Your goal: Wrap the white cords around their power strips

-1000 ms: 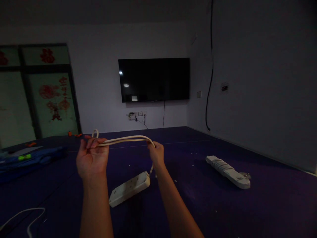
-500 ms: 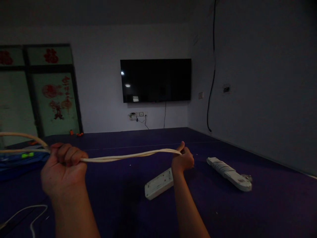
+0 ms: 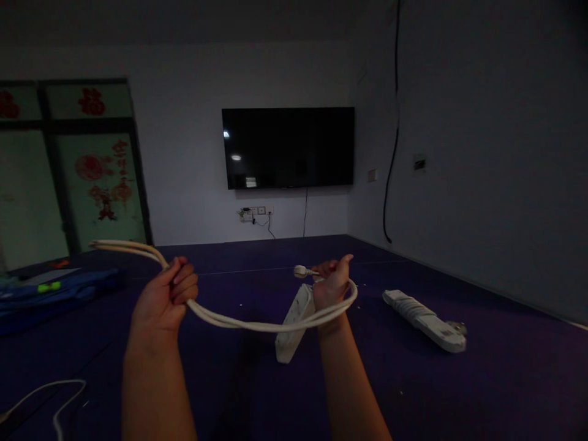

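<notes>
My left hand [image 3: 168, 297] is closed around a doubled white power cord [image 3: 257, 326], with a folded loop sticking out to the left. From there the strands sag across to my right hand [image 3: 334, 283], which grips the cord too. A white plug [image 3: 301, 271] pokes out on the left side of my right hand. Behind the cord and my right wrist, a white power strip [image 3: 290, 343] stands tilted, partly hidden. To the right on the purple surface lies a second white power strip [image 3: 425, 321] with its cord wound around it.
The purple surface [image 3: 441, 392] stretches to the walls. Blue fabric [image 3: 78, 294] with a bright green item [image 3: 49, 286] lies at left. A thin white cable [image 3: 68, 401] is at lower left. A television [image 3: 289, 149] hangs on the far wall; a dark cable [image 3: 394, 153] runs down the right wall.
My left hand has moved right, closer to my right hand, and the taut cord now sags and curves around my right hand. The plug has come into view, and the near power strip has turned.
</notes>
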{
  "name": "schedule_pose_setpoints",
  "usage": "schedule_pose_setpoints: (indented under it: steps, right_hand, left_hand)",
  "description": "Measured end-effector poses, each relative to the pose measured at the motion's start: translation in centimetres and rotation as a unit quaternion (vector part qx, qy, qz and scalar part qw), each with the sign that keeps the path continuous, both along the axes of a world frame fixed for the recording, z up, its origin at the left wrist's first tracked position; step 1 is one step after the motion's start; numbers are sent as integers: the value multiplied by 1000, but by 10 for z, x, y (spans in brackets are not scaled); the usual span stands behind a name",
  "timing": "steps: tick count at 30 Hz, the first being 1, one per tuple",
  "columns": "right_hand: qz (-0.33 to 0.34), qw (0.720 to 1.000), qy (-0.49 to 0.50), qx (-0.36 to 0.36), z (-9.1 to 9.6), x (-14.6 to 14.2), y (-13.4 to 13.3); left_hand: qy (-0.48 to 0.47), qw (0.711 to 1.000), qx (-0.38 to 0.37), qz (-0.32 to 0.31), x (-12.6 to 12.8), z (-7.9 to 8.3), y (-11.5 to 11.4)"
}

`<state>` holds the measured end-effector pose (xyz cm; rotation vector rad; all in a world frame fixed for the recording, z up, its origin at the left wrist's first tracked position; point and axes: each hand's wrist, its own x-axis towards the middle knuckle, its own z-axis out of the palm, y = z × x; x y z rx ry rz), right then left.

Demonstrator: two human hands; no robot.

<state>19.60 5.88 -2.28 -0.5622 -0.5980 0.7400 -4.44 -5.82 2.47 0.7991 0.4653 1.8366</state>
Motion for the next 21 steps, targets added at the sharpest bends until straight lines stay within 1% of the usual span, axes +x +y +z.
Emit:
schedule_pose_setpoints:
  steps: [1, 3, 5, 8, 10, 13, 15, 18, 19, 21]
  right_hand:
    - [34, 999, 3, 24, 4, -2, -3]
    - [79, 995, -11, 56, 9, -5, -8]
    - [107, 991, -44, 60, 13, -6, -13]
    - [133, 984, -108, 46, 15, -8, -19]
    - [136, 980, -140, 40, 15, -10, -22]
    - [113, 976, -180, 45, 15, -14, -28]
    - [101, 972, -205, 49, 15, -18, -32]
    - [99, 964, -243, 45, 17, -24, -38]
    - [106, 959, -261, 45, 18, -26, -40]
    - [117, 949, -288, 45, 20, -28, -44]
  left_hand:
    - [36, 999, -9, 6, 4, -1, 3]
    - [117, 993, -15, 17, 13, -3, 7]
    - [184, 983, -12, 23, 22, -3, 8]
    - [259, 965, -18, 19, 37, -3, 6]
    - [305, 951, -42, 13, 46, -3, 5]
    - [372, 926, -62, 26, 59, -8, 6]
    - [426, 902, -48, 44, 66, -13, 10]
    - [513, 855, -26, 64, 73, -19, 16]
    - [536, 841, -17, 72, 75, -20, 17]
    - [563, 821, 9, 89, 77, -18, 20]
